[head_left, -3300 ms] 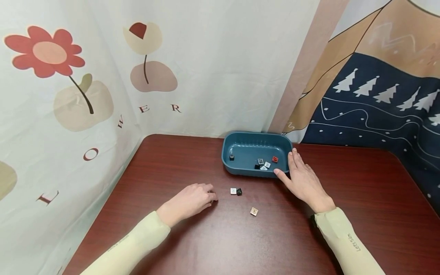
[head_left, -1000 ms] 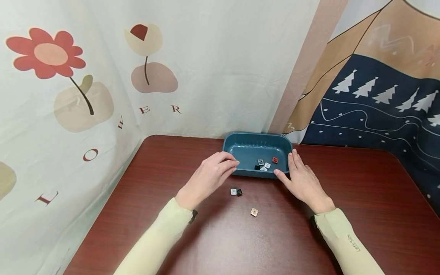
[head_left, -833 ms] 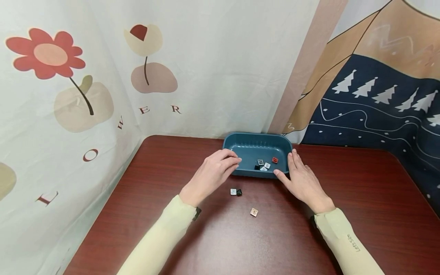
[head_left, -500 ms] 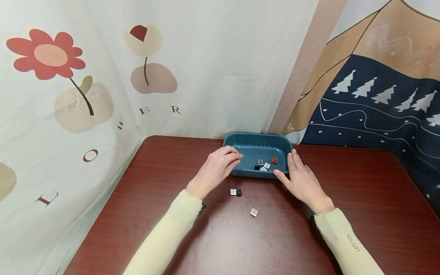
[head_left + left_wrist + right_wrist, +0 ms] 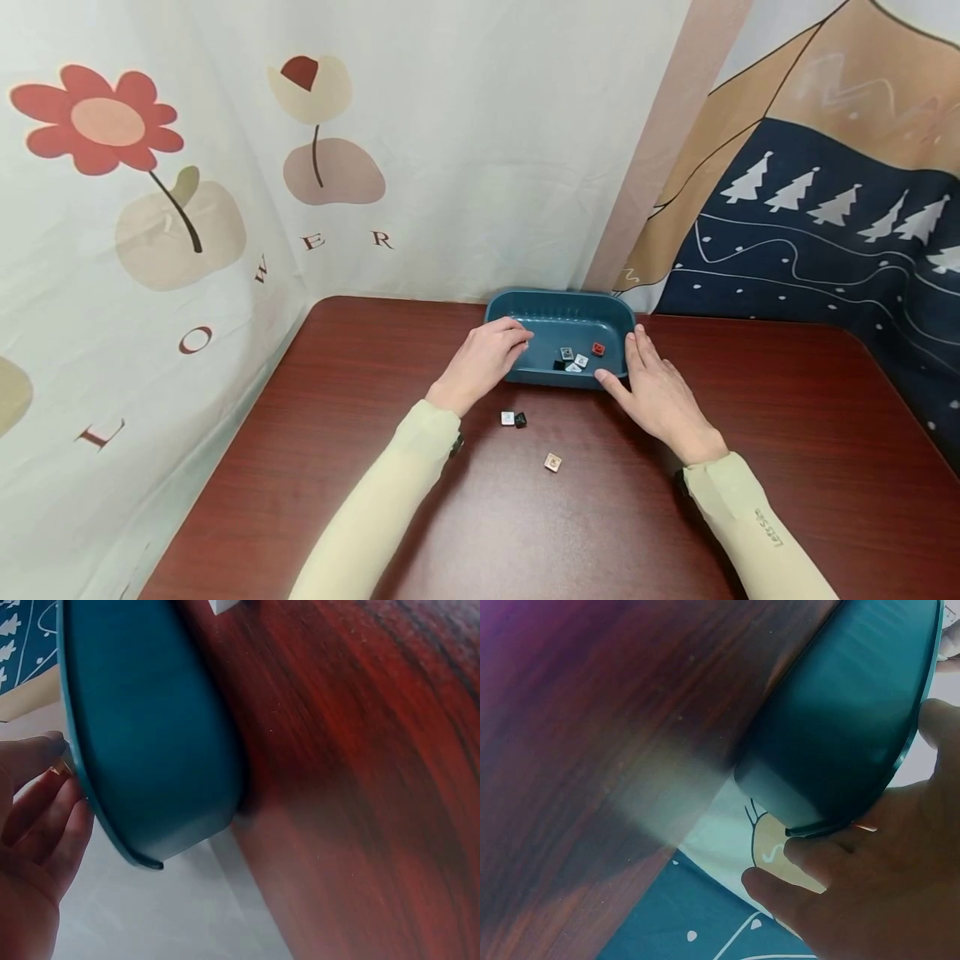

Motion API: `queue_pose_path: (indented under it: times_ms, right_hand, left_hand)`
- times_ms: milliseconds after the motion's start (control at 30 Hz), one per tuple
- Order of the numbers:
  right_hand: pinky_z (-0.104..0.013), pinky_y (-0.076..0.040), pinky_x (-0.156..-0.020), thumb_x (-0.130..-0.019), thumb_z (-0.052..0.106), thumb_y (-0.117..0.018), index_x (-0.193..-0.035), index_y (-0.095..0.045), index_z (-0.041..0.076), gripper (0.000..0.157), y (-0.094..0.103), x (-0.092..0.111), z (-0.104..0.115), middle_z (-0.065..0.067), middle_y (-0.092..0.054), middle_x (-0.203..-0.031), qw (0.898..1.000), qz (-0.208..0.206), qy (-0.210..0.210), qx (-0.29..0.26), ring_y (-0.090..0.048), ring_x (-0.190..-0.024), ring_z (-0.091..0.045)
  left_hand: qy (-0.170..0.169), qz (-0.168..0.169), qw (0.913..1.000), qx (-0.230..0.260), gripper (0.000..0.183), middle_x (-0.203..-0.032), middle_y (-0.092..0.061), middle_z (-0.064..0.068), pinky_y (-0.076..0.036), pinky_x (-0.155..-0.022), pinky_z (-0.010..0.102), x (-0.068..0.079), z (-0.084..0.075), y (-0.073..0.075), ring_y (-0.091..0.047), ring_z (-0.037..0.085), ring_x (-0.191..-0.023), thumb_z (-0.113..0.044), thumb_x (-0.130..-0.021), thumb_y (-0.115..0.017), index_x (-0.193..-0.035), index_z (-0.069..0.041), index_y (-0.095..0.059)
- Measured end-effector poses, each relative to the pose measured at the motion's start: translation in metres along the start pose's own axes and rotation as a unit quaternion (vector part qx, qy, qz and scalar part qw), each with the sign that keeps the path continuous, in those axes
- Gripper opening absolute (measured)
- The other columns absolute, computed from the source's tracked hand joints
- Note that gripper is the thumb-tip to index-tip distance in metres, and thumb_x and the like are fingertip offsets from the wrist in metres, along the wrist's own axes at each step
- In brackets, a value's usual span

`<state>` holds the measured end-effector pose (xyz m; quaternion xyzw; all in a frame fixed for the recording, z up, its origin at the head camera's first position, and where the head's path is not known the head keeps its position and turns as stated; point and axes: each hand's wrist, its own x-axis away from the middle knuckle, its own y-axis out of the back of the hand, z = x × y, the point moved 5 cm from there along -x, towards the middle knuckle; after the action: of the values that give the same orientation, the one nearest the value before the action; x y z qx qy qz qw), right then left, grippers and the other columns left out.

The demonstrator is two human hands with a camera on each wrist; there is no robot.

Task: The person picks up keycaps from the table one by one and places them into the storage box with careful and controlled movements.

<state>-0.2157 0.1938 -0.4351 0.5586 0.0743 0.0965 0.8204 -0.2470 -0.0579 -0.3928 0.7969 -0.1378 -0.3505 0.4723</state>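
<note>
The blue tray stands at the table's back edge. Inside it lie a red keycap, a grey one and several white and black ones. Over its left end is my left hand, and the left wrist view shows a small tan keycap pinched between thumb and fingers by the rim. My right hand rests against the tray's right end, fingers straight, thumb by the front rim. On the table in front sit a white keycap, a black keycap and a cream keycap.
The brown table reaches back to a white curtain with printed flowers. At the back right hangs a dark blue printed cloth. The tray's raised walls stand between the loose keycaps and those inside.
From the table left of the loose keycaps, my left hand has moved up and right, over the tray's left end. Lately it has edged farther in. The right hand stays where it was.
</note>
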Motion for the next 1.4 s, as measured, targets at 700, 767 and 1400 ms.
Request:
queue_pose_path:
  times_ms: [700,767,1400]
  right_hand:
    - [-0.067,-0.022,-0.117,-0.103,0.067,-0.039,-0.16,-0.015,-0.012,0.1,0.0,0.0,0.0,-0.028,-0.007,-0.169,1.0,0.002,0.001,0.001,-0.015,-0.155,-0.047]
    - [-0.067,-0.022,-0.117,-0.103,0.067,-0.039,-0.16,-0.016,-0.012,0.1,0.0,0.0,0.0,-0.028,-0.007,-0.169,1.0,0.002,0.001,0.002,-0.015,-0.155,-0.047]
    - [-0.066,-0.021,-0.117,-0.103,0.069,-0.039,-0.16,-0.014,-0.011,0.102,0.002,0.001,0.001,-0.028,-0.006,-0.169,1.0,0.01,-0.004,-0.004,-0.013,-0.155,-0.047]
  left_hand:
    - [0.049,0.076,0.9957,-0.019,0.017,-0.105,-0.074,0.005,-0.057,-0.082,0.03,-0.01,0.019,-0.018,-0.071,0.018,-0.097,-0.013,-0.097,-0.075,-0.111,-0.006,-0.08]
    - [0.053,0.079,0.9954,-0.015,0.019,-0.108,-0.074,0.005,-0.058,-0.084,0.03,-0.01,0.02,-0.018,-0.071,0.019,-0.099,-0.015,-0.097,-0.075,-0.113,-0.006,-0.079]
    - [-0.008,-0.02,0.9967,-0.078,0.033,-0.124,-0.069,0.005,-0.053,-0.097,0.039,0.014,0.006,0.011,-0.064,0.023,-0.115,-0.026,-0.095,-0.078,-0.124,-0.011,-0.076]
